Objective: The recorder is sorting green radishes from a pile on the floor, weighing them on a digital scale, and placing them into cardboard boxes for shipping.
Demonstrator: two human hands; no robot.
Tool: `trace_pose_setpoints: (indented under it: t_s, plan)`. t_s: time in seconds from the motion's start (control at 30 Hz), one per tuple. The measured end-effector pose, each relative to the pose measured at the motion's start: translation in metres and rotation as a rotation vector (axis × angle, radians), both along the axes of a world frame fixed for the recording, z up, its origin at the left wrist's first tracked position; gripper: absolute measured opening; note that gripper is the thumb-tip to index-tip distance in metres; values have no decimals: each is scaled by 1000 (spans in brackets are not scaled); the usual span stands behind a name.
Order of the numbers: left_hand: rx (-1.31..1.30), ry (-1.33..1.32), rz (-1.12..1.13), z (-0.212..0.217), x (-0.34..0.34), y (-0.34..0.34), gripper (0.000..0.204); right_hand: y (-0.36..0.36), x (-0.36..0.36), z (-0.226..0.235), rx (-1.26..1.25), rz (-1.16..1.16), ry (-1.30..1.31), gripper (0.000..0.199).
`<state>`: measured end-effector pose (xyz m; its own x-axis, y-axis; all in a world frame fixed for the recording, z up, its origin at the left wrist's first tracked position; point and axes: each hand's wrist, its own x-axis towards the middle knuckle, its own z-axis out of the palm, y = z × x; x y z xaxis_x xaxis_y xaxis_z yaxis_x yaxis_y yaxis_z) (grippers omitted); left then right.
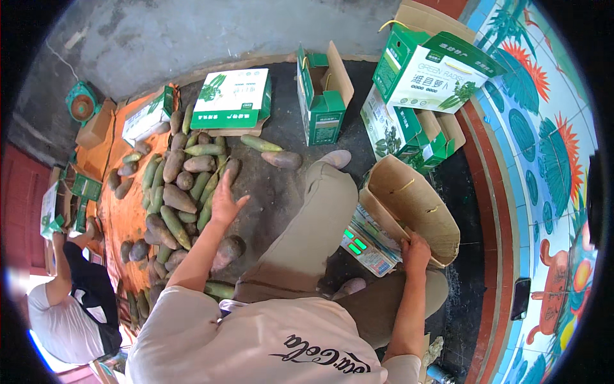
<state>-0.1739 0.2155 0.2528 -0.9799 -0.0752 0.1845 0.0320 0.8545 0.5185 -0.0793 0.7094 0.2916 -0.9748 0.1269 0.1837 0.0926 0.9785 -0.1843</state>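
Note:
My left hand (pixel 224 201) is open, fingers spread, at the right edge of a heap of produce. Long green radishes (pixel 175 227) and stubby brown, soil-covered roots (pixel 179 198) lie mixed in that heap; whether the hand touches any of them cannot be made out. On the right, my right hand (pixel 417 251) grips the near rim of an open cardboard box (pixel 419 192), which tilts with its brown inside showing. Beside and partly under the box is a scale (pixel 368 253) with lit green displays, between my legs.
Green-and-white cartons stand ahead: one lying flat (pixel 231 99), one upright and open (pixel 323 115), others stacked (pixel 428 77) by the painted tile wall. At far left, a co-worker (pixel 70 313) handles another carton (pixel 51 205). A phone (pixel 521 299) rests on the right ledge.

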Motion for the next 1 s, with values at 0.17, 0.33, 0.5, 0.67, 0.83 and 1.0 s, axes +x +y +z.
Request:
trace_pose_setpoints:
  t_s: [0.17,0.33,0.5,0.67,0.83,1.0]
  plan:
    - [39,15,157,-17,21,-45,101,-4,-1,3,-41,-56,-38,24]
    - [-21,104,180,-1,25,-54,101,-8,-3,17,-292,0,75,41]
    - [7,196,39,36,13,-28,105,-33,-15,61,-397,91,135,57]
    - [-29,285,-106,57,4,-2,104,-42,-23,77,-381,181,87,60]
    - [-34,127,-88,2,20,-16,93,-18,-11,51,-278,110,9,53]
    - [-83,-408,64,-113,83,-64,88,-1,4,21,-123,72,-46,43]
